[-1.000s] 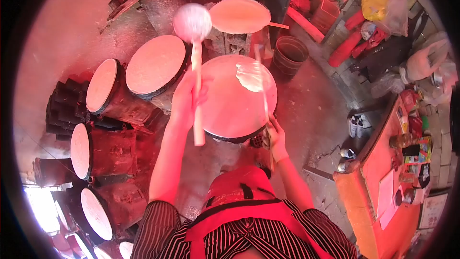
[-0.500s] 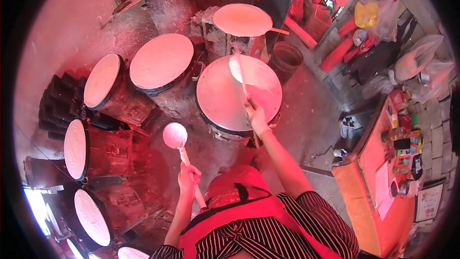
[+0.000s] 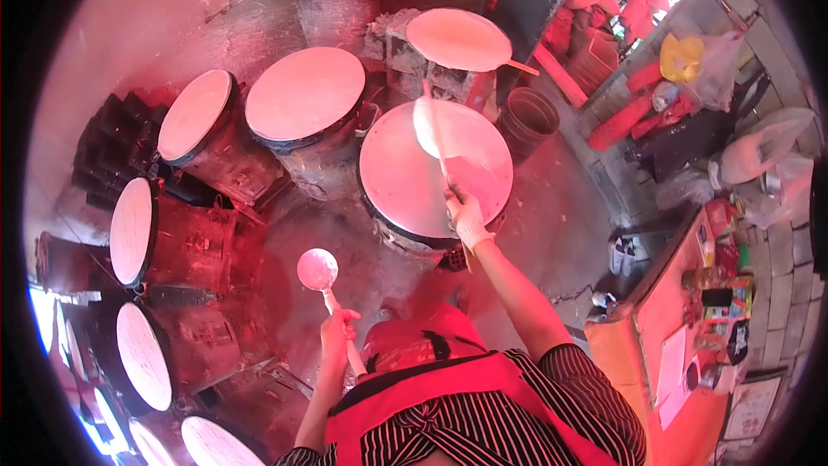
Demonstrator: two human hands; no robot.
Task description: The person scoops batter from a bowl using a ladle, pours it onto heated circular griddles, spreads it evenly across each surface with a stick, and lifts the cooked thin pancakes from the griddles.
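My left hand [image 3: 338, 332] is closed around the pale handle of a ladle [image 3: 317, 269]. The ladle's round bowl is held over the floor, left of the nearest griddle and apart from it. My right hand [image 3: 466, 214] grips a long thin wooden stick [image 3: 435, 129] near the griddle's right side. That stick lies across the round griddle [image 3: 397, 177], its far end near the back rim and its near end past the front rim. Along the stick's left side is a patch of wet white batter [image 3: 423, 128]. A thin pale film covers much of the griddle's surface.
More round griddles on drum stoves curve around to the left, including a large one [image 3: 306, 93]. Behind, another griddle [image 3: 457, 39] has a stick jutting out. A bucket [image 3: 530, 114] stands right of my griddle. An orange table [image 3: 642, 354] with jars is at right.
The view has tilted a little. The wooden stick, blurred before, now shows sharply over the batter. The ladle appears slightly lower, still in my left hand.
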